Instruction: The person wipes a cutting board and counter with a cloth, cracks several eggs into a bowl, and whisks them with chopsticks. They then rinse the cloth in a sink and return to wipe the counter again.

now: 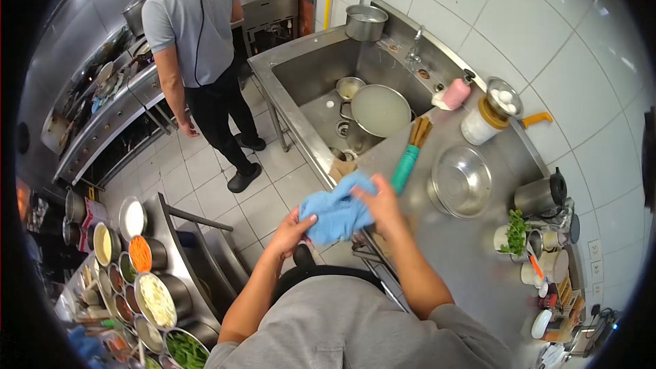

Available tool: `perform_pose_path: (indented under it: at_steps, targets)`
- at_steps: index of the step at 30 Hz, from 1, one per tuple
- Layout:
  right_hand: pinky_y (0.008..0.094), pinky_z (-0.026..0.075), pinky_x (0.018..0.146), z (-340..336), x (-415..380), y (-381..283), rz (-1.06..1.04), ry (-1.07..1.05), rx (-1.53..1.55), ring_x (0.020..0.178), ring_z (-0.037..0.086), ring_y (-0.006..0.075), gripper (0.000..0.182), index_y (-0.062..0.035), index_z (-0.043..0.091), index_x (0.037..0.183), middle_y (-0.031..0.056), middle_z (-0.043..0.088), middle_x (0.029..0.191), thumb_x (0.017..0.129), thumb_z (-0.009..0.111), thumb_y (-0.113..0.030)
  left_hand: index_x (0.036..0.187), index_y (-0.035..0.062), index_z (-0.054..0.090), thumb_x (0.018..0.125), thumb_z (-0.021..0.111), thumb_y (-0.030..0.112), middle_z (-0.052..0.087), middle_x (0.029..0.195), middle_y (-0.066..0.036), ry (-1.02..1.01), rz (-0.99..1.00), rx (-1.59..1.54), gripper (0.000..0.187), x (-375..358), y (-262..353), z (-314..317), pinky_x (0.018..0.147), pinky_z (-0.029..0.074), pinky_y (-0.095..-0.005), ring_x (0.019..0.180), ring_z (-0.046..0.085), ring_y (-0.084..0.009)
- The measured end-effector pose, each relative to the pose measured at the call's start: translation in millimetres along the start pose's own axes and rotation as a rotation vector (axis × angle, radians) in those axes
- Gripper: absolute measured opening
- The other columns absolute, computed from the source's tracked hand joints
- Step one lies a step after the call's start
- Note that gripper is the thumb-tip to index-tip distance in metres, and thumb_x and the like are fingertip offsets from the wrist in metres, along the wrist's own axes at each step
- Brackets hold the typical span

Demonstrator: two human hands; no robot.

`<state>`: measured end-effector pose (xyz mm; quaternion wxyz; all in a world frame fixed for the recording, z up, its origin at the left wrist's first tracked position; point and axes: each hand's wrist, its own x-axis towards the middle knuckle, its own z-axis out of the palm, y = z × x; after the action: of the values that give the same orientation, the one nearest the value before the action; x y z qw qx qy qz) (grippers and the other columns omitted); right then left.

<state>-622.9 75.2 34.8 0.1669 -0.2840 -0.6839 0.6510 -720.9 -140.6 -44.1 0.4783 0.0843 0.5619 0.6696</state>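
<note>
Both of my hands grip a crumpled blue cloth (335, 213) at the near edge of the steel counter (444, 260). My left hand (292, 229) holds its lower left side over the floor. My right hand (380, 203) pinches its upper right corner above the counter edge. Just beyond the cloth lies a teal-handled brush (408, 160) with brown bristles. A steel strainer bowl (461, 181) sits upside down to the right of it.
A deep sink (321, 68) holds a large pan and small bowls. A person in a grey shirt (195, 41) stands on the tiled floor by the stove. Bowls of chopped ingredients (147, 280) line a rack at the left. Jars, a kettle and herbs crowd the counter's right side.
</note>
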Motion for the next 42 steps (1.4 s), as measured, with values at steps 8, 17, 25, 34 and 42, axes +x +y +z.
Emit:
perform_pose_path:
  at_steps: [8,17,25,34,42]
  targets:
    - [0.0234,0.043,0.067,-58.1,213.2,-58.1,-0.231,0.447,0.119,0.076,0.051,0.0059,0.019,-0.0077,0.058,0.091,-0.0021,0.059,0.085,0.087,0.074,-0.017,0.121,0.0018,0.052,0.095,0.064,0.021,0.063,0.096,-0.006,-0.102,0.234,0.087,0.034,136.5,167.0,16.6,0.058,0.052,-0.0252,0.076,0.063,-0.0127]
    - [0.0425,0.041,0.105,-129.0,390.8,58.8,0.011,0.647,-0.77,0.124,0.052,0.0374,0.043,-0.0058,0.06,0.124,0.0183,0.055,0.133,0.08,0.056,-0.005,0.121,0.0074,0.059,0.098,0.056,0.012,0.062,0.086,-0.002,-0.084,0.248,0.356,0.023,386.8,154.7,43.1,0.064,0.05,-0.0259,0.073,0.056,-0.0096]
    - [0.0458,0.036,0.11,-92.2,440.0,143.6,0.519,0.446,-0.829,0.132,0.044,0.0423,0.059,-0.0142,0.039,0.148,0.0175,0.036,0.152,0.091,0.053,-0.011,0.139,0.007,0.047,0.094,0.066,0.023,0.059,0.124,-0.009,-0.272,0.03,0.547,0.052,476.0,116.7,78.9,0.072,0.054,-0.0323,0.098,0.06,-0.0191]
    - [0.0395,0.051,0.089,-92.3,432.1,163.4,0.35,0.413,-0.181,0.102,0.065,0.0309,0.048,0.0003,0.064,0.118,0.0199,0.065,0.115,0.076,0.072,-0.022,0.141,0.0105,0.041,0.092,0.056,0.059,0.045,0.143,-0.014,-0.249,-0.566,0.029,0.07,559.2,95.2,78.4,0.084,0.052,-0.0617,0.121,0.052,-0.0377]
    - [0.0323,0.051,0.072,-4.6,383.1,84.1,0.139,0.524,0.093,0.081,0.061,0.0147,0.043,0.0015,0.067,0.104,0.0075,0.067,0.088,0.082,0.078,-0.034,0.116,0.0041,0.061,0.093,0.062,0.033,0.068,0.103,-0.013,-0.428,-0.453,-0.223,0.037,586.0,78.5,67.2,0.082,0.055,-0.0414,0.091,0.067,-0.0272]
